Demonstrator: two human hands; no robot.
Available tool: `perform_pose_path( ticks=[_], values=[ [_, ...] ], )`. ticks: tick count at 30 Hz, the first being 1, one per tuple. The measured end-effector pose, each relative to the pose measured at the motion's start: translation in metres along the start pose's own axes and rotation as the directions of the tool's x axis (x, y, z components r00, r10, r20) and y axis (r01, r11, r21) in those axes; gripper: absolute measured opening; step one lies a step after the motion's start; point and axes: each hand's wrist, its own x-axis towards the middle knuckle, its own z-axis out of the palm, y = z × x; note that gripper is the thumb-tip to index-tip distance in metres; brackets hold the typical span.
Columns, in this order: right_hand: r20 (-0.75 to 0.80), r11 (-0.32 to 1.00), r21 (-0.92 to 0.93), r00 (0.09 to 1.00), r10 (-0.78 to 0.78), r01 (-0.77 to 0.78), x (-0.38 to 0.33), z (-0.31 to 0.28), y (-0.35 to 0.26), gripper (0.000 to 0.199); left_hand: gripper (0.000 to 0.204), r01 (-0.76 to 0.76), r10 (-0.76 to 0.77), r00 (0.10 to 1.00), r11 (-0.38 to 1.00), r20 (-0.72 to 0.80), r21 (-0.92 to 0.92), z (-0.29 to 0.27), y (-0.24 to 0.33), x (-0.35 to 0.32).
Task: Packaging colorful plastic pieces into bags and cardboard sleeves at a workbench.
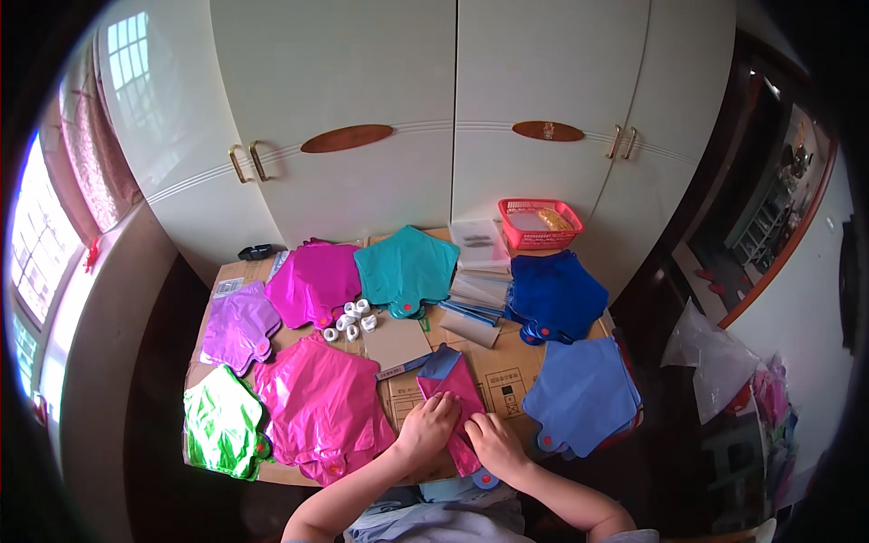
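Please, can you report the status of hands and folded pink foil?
Left hand, right hand: both on folded pink foil. Foil over cardboard. Large pink stack close at left.

Foils (317, 403) lie on cardboard (403, 394) to left, right and back
One foil (466, 398) lies under the left hand (429, 423) and right hand (494, 443); behind it, rolls (368, 323) sit left of cards (480, 290). A basket (540, 242) stands behind and right of the cards, before a cupboard (335, 81).

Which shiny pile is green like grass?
The bright green pile at the front left, just left of the big pink pile. Only the teal pile at the back comes close, but it's bluer.
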Motion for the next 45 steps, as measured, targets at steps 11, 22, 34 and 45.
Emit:
perform_pose_path(
  ticks=[11,22,34,45],
  values=[
    [-0.084,0.994,0.109,0.996,0.024,-0.015,-0.01,0.008,-0.001,0.034,0.095,0.499,-0.639,0.715,0.182,0.284,-0.847,0.016,-0.027,0.005],
    [-0.101,0.996,0.085,0.995,-0.018,0.027,-0.009,0.011,0.003,0.033,0.039,0.65,-0.479,0.742,0.685,0.469,-0.329,-0.009,-0.03,0.031],
    [-0.082,0.981,0.152,0.99,-0.112,0.123,0.012,0.009,0.014,0.033,0.036,0.415,-0.385,0.908,0.786,0.164,-0.457,-0.003,-0.029,0.013],
    [-0.135,0.997,0.029,0.988,0.081,-0.078,0.005,0.013,0.014,0.036,0.028,0.377,-0.347,0.925,0.81,0.152,-0.45,-0.005,-0.022,0.0]
  ],
)
